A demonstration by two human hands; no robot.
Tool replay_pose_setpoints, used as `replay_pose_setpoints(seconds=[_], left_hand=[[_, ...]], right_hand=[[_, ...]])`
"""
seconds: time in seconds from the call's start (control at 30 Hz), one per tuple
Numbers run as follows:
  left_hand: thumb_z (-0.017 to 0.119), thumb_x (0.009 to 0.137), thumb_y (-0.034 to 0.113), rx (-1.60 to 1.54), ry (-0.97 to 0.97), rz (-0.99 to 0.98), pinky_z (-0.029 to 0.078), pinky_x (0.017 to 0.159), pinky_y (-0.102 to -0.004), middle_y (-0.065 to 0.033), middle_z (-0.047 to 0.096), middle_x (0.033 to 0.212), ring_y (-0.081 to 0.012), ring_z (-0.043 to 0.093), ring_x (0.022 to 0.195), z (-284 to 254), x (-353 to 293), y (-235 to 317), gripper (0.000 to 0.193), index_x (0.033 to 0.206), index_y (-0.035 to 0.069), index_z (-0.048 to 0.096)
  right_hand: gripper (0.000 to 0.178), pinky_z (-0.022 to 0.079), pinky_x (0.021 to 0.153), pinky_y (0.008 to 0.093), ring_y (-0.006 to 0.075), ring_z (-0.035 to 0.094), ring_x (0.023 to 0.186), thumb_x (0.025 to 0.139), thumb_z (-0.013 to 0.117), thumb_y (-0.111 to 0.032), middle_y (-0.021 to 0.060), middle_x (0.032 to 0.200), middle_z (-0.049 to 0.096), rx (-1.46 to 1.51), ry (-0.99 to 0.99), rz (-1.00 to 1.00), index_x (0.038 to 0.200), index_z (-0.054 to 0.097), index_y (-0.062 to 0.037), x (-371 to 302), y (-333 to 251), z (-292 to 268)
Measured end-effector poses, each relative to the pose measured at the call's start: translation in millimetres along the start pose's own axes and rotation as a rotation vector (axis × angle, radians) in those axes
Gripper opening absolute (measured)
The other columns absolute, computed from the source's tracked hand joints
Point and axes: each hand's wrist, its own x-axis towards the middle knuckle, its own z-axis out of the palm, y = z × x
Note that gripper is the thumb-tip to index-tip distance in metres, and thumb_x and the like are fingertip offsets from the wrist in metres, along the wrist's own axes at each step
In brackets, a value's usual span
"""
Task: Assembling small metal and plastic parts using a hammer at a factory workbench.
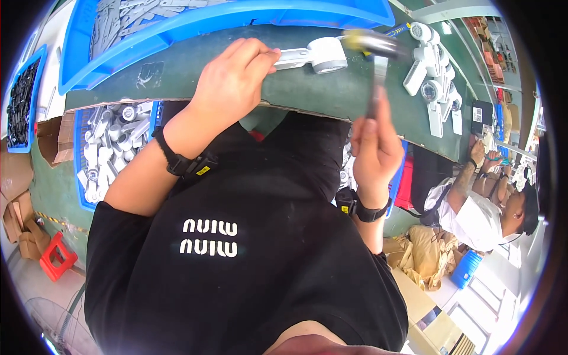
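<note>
At the near side, below the hands, is the person's blk T-shirt point(254, 189); blk straps point(371, 213) on both wrists. L of the lap, a blue crate point(156, 115) w/ many wht units. R hand point(377, 145): fingers curled shut round the handle of a hammer point(380, 71), approx. upright in view; its yellow/silver head is blurred, just R of the held unit's round end, contact can't be told. L hand point(231, 77): fingers closed on the handle of a wht unit point(327, 54), round end pointing R, over the green bench point(284, 89); can't tell if it touches the top. Farther R on the bench, a pile of similar units point(432, 92). Beyond, a blue tray point(248, 15) w/ grey parts. Far R, a co-worker in a wht top point(473, 216).
</note>
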Motion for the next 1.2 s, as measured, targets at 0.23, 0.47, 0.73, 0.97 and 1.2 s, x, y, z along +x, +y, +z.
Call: replay_pose_setpoints(seconds=[0.23, 0.47, 0.73, 0.97, 1.2], left_hand=[[0.079, 0.084, -0.007, 0.000, -0.004, -0.010, 0.059, 0.073, -0.0420, -0.0109, 0.070, 0.102, -0.0332, 0.071, 0.091, 1, -1, -1, 0.028, 0.111, 0.001, 0.074], [0.078, 0.088, -0.005, -0.041, 0.013, -0.020, 0.058, 0.073, -0.0425, -0.0116, 0.069, 0.102, -0.0338, 0.070, 0.090, 4, -2, -2, 0.024, 0.110, 0.000, 0.075], [0.079, 0.087, -0.005, -0.036, 0.036, -0.004, 0.058, 0.073, -0.0420, -0.0107, 0.069, 0.101, -0.0329, 0.070, 0.090, 5, -3, -4, 0.026, 0.112, 0.001, 0.075], [0.079, 0.087, -0.003, -0.022, 0.035, -0.005, 0.058, 0.073, -0.0419, -0.0107, 0.069, 0.102, -0.0326, 0.070, 0.090, 5, -3, -3, 0.028, 0.115, 0.002, 0.075], [0.080, 0.088, -0.002, -0.016, 0.024, -0.013, 0.059, 0.073, -0.0418, -0.0108, 0.069, 0.102, -0.0331, 0.070, 0.090, 4, -4, -4, 0.027, 0.114, 0.001, 0.075]], right_hand=[[0.051, 0.056, 0.074, 0.0305, 0.0199, 0.067, 0.070, 0.103, 0.067, 0.001, 0.0146, 0.103, 0.082, -0.553, -0.254, -0.072, 0.153, 0.063, -0.0027, 14, -2, -1], [0.046, 0.046, 0.064, 0.0241, 0.0055, 0.052, 0.068, 0.107, 0.064, -0.001, -0.0002, 0.087, 0.068, -0.312, 0.026, -0.184, 0.153, 0.065, -0.0019, 16, 19, -7], [0.048, 0.046, 0.062, 0.0269, 0.0080, 0.052, 0.066, 0.105, 0.067, 0.000, 0.0000, 0.081, 0.067, 0.109, 0.151, -0.033, 0.152, 0.067, -0.0087, 0, 8, 5], [0.048, 0.051, 0.070, 0.0290, 0.0191, 0.058, 0.065, 0.103, 0.066, 0.002, 0.0187, 0.081, 0.067, -0.333, 0.063, -0.276, 0.151, 0.067, -0.0054, -2, 12, 17], [0.044, 0.048, 0.067, 0.0253, 0.0078, 0.051, 0.069, 0.107, 0.065, -0.001, 0.0022, 0.079, 0.064, -0.336, -0.068, -0.001, 0.151, 0.066, -0.0036, 10, 5, 9]])
